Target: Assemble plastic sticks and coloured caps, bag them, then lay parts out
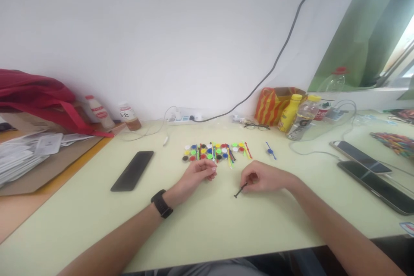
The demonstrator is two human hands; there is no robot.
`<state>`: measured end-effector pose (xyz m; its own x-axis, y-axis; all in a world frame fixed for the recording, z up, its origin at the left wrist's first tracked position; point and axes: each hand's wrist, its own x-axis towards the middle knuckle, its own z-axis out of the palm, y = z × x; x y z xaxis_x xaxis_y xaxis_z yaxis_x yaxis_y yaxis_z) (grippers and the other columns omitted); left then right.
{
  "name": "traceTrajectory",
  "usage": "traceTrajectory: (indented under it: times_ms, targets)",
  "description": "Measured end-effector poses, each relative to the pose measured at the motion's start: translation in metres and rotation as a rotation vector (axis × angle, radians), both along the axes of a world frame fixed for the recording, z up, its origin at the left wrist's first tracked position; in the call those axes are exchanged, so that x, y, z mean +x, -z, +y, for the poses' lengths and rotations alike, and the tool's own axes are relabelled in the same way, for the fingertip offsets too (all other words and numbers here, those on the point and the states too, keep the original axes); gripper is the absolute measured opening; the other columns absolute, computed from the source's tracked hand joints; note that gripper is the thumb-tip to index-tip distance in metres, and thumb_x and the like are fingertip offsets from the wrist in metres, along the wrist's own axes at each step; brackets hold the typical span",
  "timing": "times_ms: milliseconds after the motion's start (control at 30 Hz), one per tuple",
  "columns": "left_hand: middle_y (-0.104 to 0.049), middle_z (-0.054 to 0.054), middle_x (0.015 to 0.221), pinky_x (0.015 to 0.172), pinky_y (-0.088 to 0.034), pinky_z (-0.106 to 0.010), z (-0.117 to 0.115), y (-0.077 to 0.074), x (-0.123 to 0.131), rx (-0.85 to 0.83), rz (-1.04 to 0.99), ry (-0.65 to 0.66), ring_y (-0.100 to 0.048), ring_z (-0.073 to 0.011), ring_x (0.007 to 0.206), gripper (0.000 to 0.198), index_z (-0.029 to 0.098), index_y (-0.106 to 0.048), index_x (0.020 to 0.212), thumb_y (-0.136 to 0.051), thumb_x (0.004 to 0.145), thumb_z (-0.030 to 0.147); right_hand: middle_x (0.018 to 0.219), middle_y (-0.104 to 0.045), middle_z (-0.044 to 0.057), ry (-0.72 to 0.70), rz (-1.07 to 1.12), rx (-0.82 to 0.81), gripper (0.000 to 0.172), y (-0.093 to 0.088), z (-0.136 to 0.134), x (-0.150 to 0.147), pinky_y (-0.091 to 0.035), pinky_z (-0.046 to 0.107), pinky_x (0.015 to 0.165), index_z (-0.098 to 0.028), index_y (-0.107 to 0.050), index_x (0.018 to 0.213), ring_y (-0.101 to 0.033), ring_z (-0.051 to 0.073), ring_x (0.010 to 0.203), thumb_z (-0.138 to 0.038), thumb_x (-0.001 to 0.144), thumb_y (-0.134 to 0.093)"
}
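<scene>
My right hand pinches a thin black arrow-shaped piece, which points down toward the table from its fingertips. To its left, my left hand has its fingers curled together near the front of the coloured pieces; what they hold, if anything, is hidden. Beyond the hands lie several small round discs in white, blue, yellow, green, red and black, with thin coloured arrow pieces among them. A blue arrow with a round blue centre lies apart on the right.
A black phone lies left; two more phones lie right with cables. Behind stand bottles, a striped bag, glasses and a power strip. Papers are at far left, colourful strands at far right.
</scene>
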<state>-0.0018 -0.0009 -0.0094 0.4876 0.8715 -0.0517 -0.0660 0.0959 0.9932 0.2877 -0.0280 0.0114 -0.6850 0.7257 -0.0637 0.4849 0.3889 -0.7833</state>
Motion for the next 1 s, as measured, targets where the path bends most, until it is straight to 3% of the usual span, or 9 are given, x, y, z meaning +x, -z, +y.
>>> traceTrajectory:
  times_ms: [167, 333, 500, 733, 1000]
  targets:
    - [-0.066, -0.004, 0.088, 0.075, -0.048, -0.028, 0.001, 0.002, -0.001, 0.002, 0.019, 0.020, -0.062, -0.0146, 0.079, 0.029, 0.017, -0.073, 0.096, -0.084, 0.084, 0.040, 0.075, -0.070, 0.002, 0.018, -0.123, -0.109, 0.019, -0.009, 0.007, 0.037, -0.046, 0.026, 0.062, -0.017, -0.080, 0.091, -0.062, 0.016, 0.068, -0.033, 0.080, -0.077]
    - [-0.066, -0.004, 0.087, 0.074, -0.048, -0.027, -0.001, -0.002, 0.000, 0.023, 0.042, 0.032, -0.061, -0.0146, 0.078, 0.029, 0.016, -0.073, 0.094, -0.084, 0.083, 0.041, 0.071, -0.071, 0.002, 0.312, -0.213, -0.014, 0.020, -0.006, 0.016, 0.064, -0.045, 0.027, 0.057, -0.020, -0.071, 0.072, -0.063, 0.018, 0.065, -0.037, 0.079, -0.077]
    - [-0.067, -0.004, 0.087, 0.074, -0.047, -0.028, -0.002, -0.004, 0.001, 0.023, 0.054, 0.040, -0.061, -0.0144, 0.078, 0.029, 0.017, -0.073, 0.093, -0.084, 0.083, 0.042, 0.071, -0.068, 0.002, 0.460, -0.316, 0.109, 0.024, 0.006, 0.025, 0.078, -0.042, 0.028, 0.057, -0.021, -0.061, 0.067, -0.061, 0.017, 0.063, -0.036, 0.083, -0.070]
    - [-0.068, -0.004, 0.086, 0.075, -0.047, -0.028, -0.001, -0.002, 0.000, 0.042, 0.063, 0.058, -0.061, -0.0146, 0.078, 0.027, 0.017, -0.074, 0.094, -0.082, 0.085, 0.042, 0.091, -0.073, 0.007, 0.836, -0.641, 0.325, 0.013, 0.020, 0.040, 0.076, -0.039, 0.031, 0.064, -0.023, -0.064, 0.081, -0.066, 0.023, 0.080, -0.035, 0.088, -0.064]
    - [-0.067, -0.004, 0.087, 0.076, -0.048, -0.028, 0.000, 0.002, -0.001, 0.062, 0.076, 0.076, -0.061, -0.0152, 0.080, 0.027, 0.017, -0.073, 0.096, -0.080, 0.087, 0.041, 0.111, -0.071, 0.009, 0.924, -0.630, 0.481, 0.022, 0.035, 0.050, 0.078, -0.043, 0.035, 0.074, -0.024, -0.064, 0.108, -0.065, 0.028, 0.101, -0.038, 0.091, -0.063]
